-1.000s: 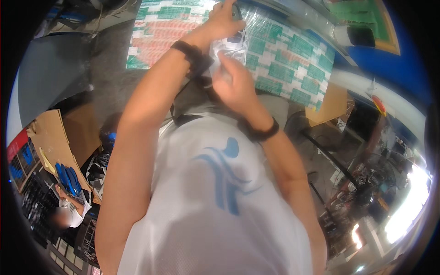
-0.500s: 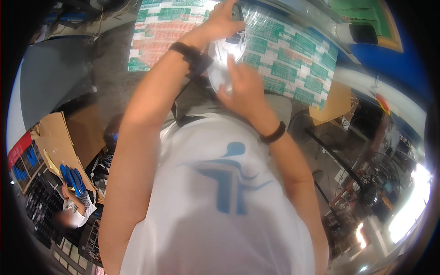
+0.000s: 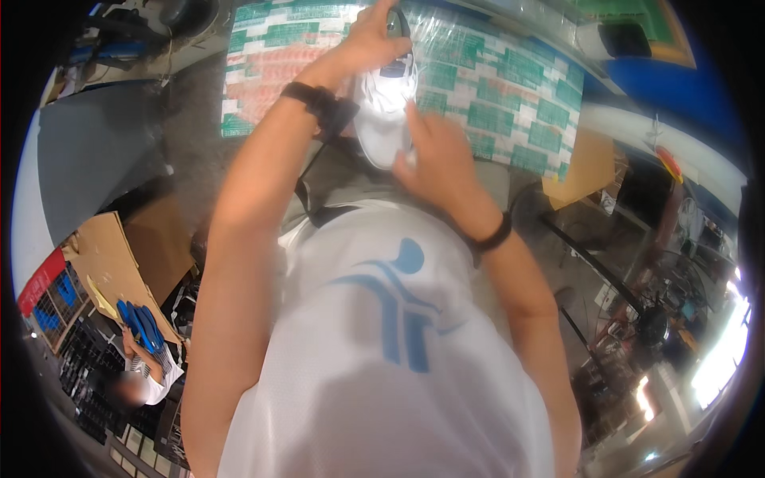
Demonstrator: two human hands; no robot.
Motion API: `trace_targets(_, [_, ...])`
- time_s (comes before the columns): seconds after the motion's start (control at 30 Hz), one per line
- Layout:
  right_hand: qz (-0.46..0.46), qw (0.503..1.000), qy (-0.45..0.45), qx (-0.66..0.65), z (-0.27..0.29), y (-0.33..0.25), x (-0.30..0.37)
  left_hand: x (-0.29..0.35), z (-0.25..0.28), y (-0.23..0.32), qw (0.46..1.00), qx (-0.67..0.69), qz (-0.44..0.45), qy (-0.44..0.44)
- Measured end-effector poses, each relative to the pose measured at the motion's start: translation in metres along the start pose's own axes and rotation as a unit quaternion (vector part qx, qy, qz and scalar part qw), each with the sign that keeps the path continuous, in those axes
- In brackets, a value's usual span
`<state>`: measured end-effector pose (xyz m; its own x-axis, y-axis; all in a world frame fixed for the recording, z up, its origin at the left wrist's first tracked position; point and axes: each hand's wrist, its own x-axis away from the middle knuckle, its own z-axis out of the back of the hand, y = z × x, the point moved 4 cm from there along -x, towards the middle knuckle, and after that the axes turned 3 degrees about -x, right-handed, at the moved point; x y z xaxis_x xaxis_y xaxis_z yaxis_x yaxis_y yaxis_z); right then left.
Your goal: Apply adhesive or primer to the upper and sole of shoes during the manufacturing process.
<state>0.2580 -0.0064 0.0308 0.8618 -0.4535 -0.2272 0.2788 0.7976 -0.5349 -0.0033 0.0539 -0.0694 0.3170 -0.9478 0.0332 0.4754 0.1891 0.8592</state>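
A white lace-up shoe (image 3: 384,131) with a dark collar lining is held toe toward me over a work surface wrapped in clear plastic. My left hand (image 3: 368,46) grips the shoe at its far, heel end, with the thumb near the dark opening. Beside the near right side of the shoe is my right hand (image 3: 443,155), its index finger stretched toward the laces and its thumb apart by the toe. I cannot tell whether those fingertips touch the shoe. The sole is hidden.
Under the shoe lies a green, white and reddish patterned surface (image 3: 518,111). A cardboard sheet (image 3: 119,263) stands at left, near another person (image 3: 155,370) with blue items (image 3: 143,325). Dark metal equipment (image 3: 637,311) is at right, and a grey panel (image 3: 100,151) at far left.
The shoe and my left hand have shifted slightly left. My right hand has moved a little right and down, away from over the toe, so more of the toe shows.
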Motion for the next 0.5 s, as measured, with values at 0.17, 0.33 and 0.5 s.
trace_targets(0.17, [-0.010, 0.999, -0.026, -0.031, 0.020, -0.013, 0.011, 0.001, 0.014, 0.022, 1.000, -0.023, -0.003, -0.009])
trace_targets(0.33, [-0.244, 0.952, 0.064, -0.172, -0.035, 0.041, 0.004, 0.036, 0.032, 0.012, 0.996, 0.079, -0.031, -0.023])
trace_targets(0.5, [-0.242, 0.944, -0.070, -0.214, -0.082, 0.033, 0.013, 0.102, 0.050, 0.030, 0.858, 0.442, 0.251, 0.078])
